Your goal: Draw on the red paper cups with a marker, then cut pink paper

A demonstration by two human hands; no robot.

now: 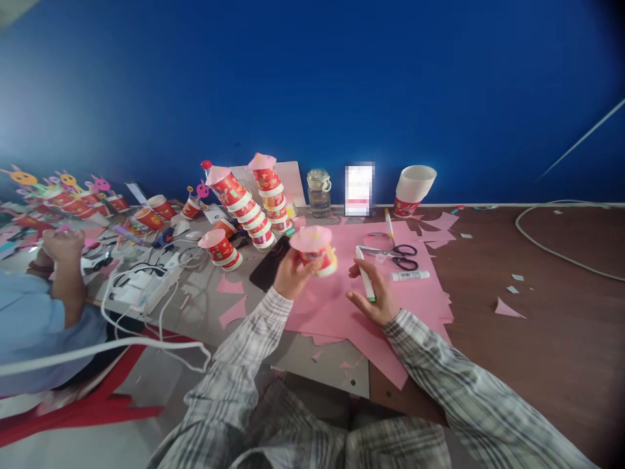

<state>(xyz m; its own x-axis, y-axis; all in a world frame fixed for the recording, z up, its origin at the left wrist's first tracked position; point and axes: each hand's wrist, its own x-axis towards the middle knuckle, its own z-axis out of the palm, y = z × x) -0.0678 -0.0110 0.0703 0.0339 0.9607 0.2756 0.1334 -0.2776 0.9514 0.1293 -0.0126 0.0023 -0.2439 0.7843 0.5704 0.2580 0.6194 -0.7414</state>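
Note:
My left hand (pixel 294 275) is closed around a red paper cup (pixel 323 262) that carries a pink paper disc (pixel 310 237) with yellow marks on top. The cup is lifted over the pink paper sheets (pixel 336 312) and slightly blurred. To its right, my right hand (pixel 378 294) holds a white marker (pixel 365 277) with a green end, tilted between thumb and fingers. Just beyond that hand lie scissors (pixel 405 256) with black handles and a white glue stick or marker (pixel 409 275). A dark phone (pixel 266 268) rests left of my left hand, partly hidden by it.
Stacked red cup towers (pixel 241 207) with pink cones stand at the back left, near a capped glass jar (pixel 319 195). White paper cups (pixel 415 185) lean at the back right. Cables and a power strip (pixel 159 283) lie left, beside a co-worker's arm (pixel 68 280).

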